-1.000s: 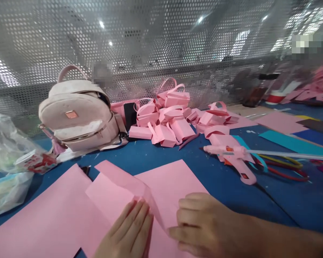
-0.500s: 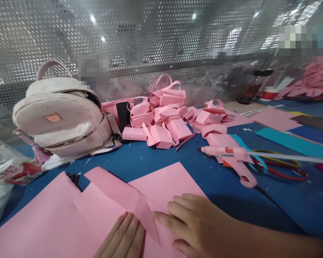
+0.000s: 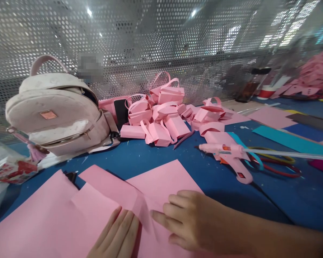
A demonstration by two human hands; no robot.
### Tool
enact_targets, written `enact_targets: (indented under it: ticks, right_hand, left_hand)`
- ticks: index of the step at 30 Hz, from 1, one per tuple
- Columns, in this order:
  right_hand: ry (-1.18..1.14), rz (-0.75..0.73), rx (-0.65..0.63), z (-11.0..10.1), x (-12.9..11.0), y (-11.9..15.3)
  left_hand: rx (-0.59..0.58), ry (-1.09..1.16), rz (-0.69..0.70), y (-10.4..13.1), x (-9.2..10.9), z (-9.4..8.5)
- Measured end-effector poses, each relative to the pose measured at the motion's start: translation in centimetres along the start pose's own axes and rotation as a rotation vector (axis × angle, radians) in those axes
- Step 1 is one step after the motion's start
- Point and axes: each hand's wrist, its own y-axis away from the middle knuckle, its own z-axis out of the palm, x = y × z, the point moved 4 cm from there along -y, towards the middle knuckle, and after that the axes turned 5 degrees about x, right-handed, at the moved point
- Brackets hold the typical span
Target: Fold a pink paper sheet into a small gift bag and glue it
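A folded sheet of pink paper (image 3: 110, 186) lies in front of me over other pink sheets. My left hand (image 3: 117, 233) rests flat on it, fingers straight and side by side. To the right, my right hand (image 3: 187, 220) is on the paper, its index finger stretched to the crease of a raised flap (image 3: 145, 216). Its other fingers are bent, and thumb and index are apart. Larger pink sheets (image 3: 43, 218) spread out at the left, and another pink sheet (image 3: 167, 179) shows beyond my right hand. The lower part of my left hand is cut off by the frame.
A pale backpack (image 3: 61, 114) stands back left. Several small pink paper bags (image 3: 160, 132) are heaped mid-back. A pink glue gun (image 3: 231, 152) with its cord and scissors (image 3: 280, 170) lies right. Coloured sheets (image 3: 293, 141), a bottle (image 3: 249, 89) and a perforated metal screen (image 3: 156, 39) are farther back.
The whole view has shifted slightly, so things appear a little farther left and up. Both hands stay on the folded paper with almost the same pose.
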Motion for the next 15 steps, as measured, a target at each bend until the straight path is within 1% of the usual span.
enact_targets:
  ticks: [4, 8, 12, 15]
  right_hand:
    - [-0.032, -0.084, 0.034, -0.5, -0.1, 0.0]
    - [-0.058, -0.162, 0.088, -0.8, -0.3, 0.1]
    - [-0.094, -0.16, 0.122, -0.7, -0.1, 0.0]
    - [-0.127, -0.142, 0.119, -0.7, 0.0, -0.1]
  left_hand:
    - [-0.012, -0.055, 0.01, -0.1, 0.3, -0.1]
    - [0.002, -0.052, 0.055, -0.8, 0.3, -0.5]
    - [-0.006, -0.088, 0.107, -1.3, 0.4, -0.6]
    - [-0.003, -0.115, 0.133, -1.5, 0.4, -0.7]
